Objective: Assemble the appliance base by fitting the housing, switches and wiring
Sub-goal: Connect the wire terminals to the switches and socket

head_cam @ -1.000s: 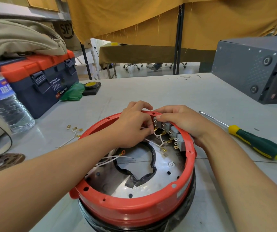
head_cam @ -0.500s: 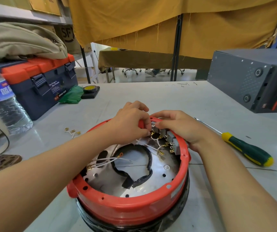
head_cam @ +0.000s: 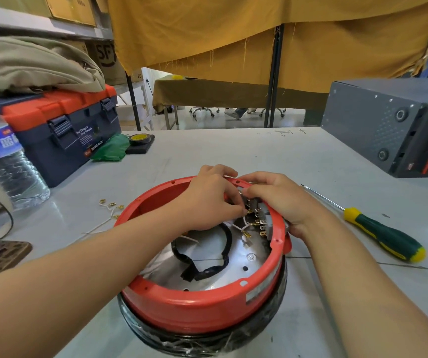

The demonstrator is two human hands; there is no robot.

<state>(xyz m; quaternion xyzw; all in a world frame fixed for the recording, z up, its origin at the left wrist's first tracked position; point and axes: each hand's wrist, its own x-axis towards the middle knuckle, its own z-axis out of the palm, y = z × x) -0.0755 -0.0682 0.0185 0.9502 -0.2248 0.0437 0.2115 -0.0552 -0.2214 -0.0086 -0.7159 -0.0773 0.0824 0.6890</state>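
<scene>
Inside the round red plastic housing (head_cam: 202, 311), the left hand (head_cam: 209, 202) pinches a brass-tipped white wire (head_cam: 245, 220) while the right hand (head_cam: 282, 200) curls over the grey switch block (head_cam: 255, 206).

Head view, close, looking down.

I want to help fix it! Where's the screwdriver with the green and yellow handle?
In the head view, the green and yellow screwdriver lies on the grey table, right of the red round housing, beside the right hand.
</scene>
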